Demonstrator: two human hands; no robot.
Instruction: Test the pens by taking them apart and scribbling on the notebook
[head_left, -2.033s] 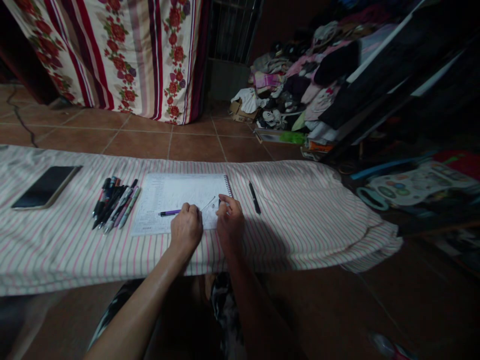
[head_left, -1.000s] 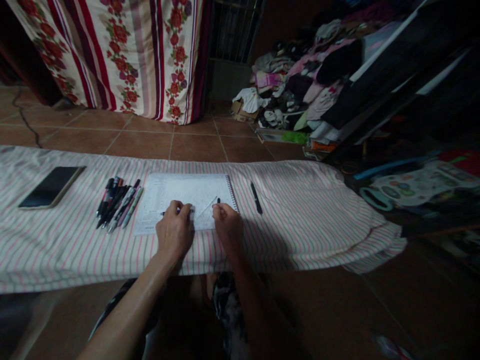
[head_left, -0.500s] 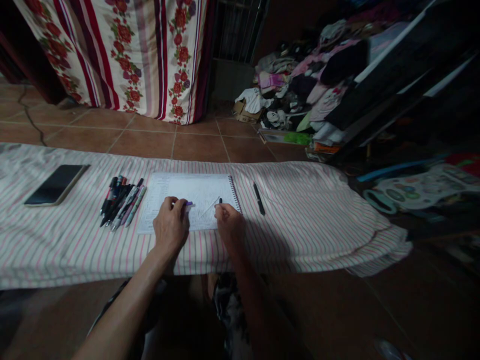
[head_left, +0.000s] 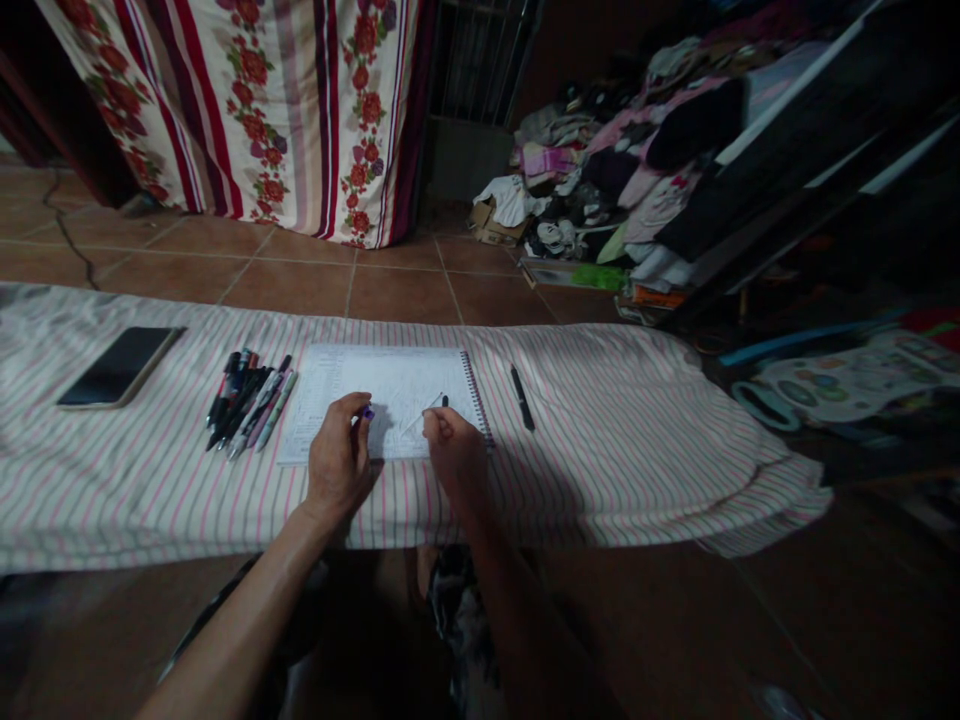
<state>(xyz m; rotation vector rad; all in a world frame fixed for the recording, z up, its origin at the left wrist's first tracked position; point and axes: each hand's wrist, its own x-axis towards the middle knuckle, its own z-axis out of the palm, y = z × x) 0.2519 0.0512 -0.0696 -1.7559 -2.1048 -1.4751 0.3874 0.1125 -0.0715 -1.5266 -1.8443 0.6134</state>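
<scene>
A spiral notebook point(head_left: 390, 385) lies open on a striped cloth point(head_left: 615, 440). My left hand point(head_left: 337, 460) rests at the page's near edge, its fingers closed round a purple pen point(head_left: 367, 412) of which only the end shows. My right hand point(head_left: 454, 455) sits beside it on the page, pinched on a thin clear pen refill point(head_left: 422, 413) and a small dark piece point(head_left: 445, 401). A single black pen point(head_left: 522, 397) lies on the cloth right of the notebook. A bunch of several pens point(head_left: 250, 402) lies to its left.
A dark phone point(head_left: 120, 366) lies far left on the cloth. Behind it are a brown tiled floor point(head_left: 405, 290), a flowered hanging cloth point(head_left: 255, 110), a heap of clothes point(head_left: 600, 180) and dark shelving at right. A toy board point(head_left: 832, 380) lies at right.
My left hand has taken up the purple pen from the page and drawn it into its fingers. My right hand has stayed pinched on the refill.
</scene>
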